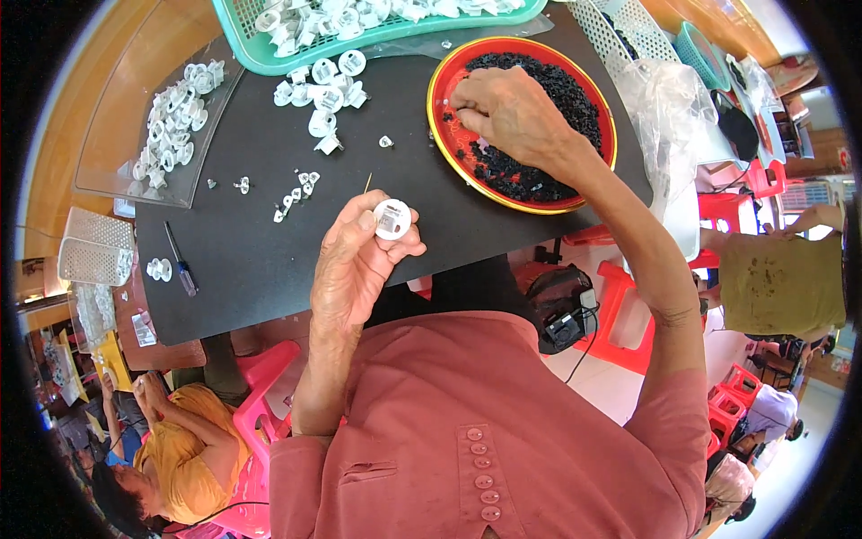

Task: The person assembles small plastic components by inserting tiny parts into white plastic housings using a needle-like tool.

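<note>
My left hand (356,256) is closed round a white round plastic part (392,219) and holds its flat face upward near the front edge of the table. A thin yellowish stick (368,182) pokes up behind those fingers. My right hand (507,112) is over the left side of a round red tray (449,148) with a yellow rim. Its fingers are curled together; what they pinch, if anything, is hidden. Small black parts (575,99) fill much of the tray. More white round parts (325,97) lie in a loose group on the dark table (269,260).
A green basket (247,54) of white parts stands at the back. On the left are a clear tray (108,175) with more, small metallic-looking pieces (296,197) and a screwdriver (180,260). A plastic bag (669,117) lies right. A person in yellow (193,449) sits at lower left.
</note>
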Motion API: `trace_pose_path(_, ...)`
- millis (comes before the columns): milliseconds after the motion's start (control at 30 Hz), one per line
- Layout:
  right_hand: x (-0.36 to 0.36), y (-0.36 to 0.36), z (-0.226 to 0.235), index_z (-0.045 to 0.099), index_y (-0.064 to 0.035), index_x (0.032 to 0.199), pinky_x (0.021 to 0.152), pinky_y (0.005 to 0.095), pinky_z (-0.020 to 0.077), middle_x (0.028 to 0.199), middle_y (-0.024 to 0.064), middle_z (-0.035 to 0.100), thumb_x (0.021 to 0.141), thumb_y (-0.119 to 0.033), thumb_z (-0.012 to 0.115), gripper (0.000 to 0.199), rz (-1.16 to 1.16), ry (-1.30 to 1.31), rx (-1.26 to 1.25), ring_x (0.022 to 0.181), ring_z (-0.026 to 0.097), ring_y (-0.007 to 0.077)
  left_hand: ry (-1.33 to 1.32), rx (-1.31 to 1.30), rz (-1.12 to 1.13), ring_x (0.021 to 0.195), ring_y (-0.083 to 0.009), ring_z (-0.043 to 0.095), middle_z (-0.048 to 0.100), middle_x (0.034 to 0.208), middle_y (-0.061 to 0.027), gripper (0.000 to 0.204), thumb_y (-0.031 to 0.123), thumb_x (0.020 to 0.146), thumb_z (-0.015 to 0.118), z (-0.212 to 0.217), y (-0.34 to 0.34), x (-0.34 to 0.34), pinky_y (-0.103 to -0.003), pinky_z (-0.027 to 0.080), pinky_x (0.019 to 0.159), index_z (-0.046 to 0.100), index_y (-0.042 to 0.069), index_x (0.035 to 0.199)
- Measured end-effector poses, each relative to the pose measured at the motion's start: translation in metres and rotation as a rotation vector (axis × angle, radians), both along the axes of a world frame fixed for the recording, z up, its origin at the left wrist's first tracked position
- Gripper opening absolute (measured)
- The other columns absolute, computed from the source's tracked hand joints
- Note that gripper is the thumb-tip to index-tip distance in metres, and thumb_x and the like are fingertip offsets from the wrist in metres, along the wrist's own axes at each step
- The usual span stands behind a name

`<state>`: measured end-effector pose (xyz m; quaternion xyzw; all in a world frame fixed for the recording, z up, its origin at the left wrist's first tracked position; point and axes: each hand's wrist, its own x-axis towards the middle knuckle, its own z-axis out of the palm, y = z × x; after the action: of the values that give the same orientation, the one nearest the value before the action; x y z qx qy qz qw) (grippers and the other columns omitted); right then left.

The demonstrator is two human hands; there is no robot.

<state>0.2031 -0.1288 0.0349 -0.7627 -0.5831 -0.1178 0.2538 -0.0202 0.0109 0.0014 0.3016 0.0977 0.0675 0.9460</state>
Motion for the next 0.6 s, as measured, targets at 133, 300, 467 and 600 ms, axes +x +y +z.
trace_pose_path(133,0.005,-0.009,0.009,0.063,-0.0007,0.077,0.051,0.0298,0.0438,0.061,0.0083,0.058,0.078,-0.010,0.066,0.010,-0.133,0.150,-0.047,0.053,0.055,0.0179,-0.010,0.012,-0.007,0.084,-0.0252,0.063,0.061,0.100,-0.0225,0.031,0.020,0.091,0.056,0.002,-0.001,-0.001,-0.040,0.056,0.076,0.049,-0.003,0.111)
trace_pose_path(300,0.008,-0.015,0.010,0.058,-0.0010,0.068,0.053,0.0380,0.0444,0.060,0.0136,0.055,0.075,-0.011,0.060,0.013,-0.152,0.185,0.059,0.055,0.056,0.0300,-0.018,0.014,-0.008,0.083,-0.0246,0.063,0.061,0.099,-0.0218,0.031,0.020,0.091,0.056,0.001,-0.001,-0.001,-0.039,0.055,0.076,0.049,-0.003,0.110)
trace_pose_path(467,0.007,-0.014,0.007,0.064,0.0002,0.080,0.060,0.0328,0.0477,0.069,0.0094,0.062,0.076,-0.008,0.065,0.009,-0.028,0.177,-0.076,0.060,0.059,0.0213,-0.007,0.038,-0.009,0.083,-0.0244,0.063,0.061,0.100,-0.0216,0.031,0.021,0.091,0.056,0.004,-0.002,-0.001,-0.039,0.055,0.077,0.049,-0.003,0.110)
trace_pose_path(600,0.004,-0.008,0.001,0.064,0.0002,0.080,0.062,0.0352,0.0487,0.073,0.0111,0.062,0.076,-0.008,0.065,0.009,0.044,0.097,-0.078,0.063,0.060,0.0248,-0.007,0.034,-0.016,0.085,-0.0245,0.064,0.061,0.100,-0.0217,0.031,0.020,0.092,0.055,0.003,-0.002,-0.001,-0.039,0.055,0.077,0.048,-0.004,0.110)
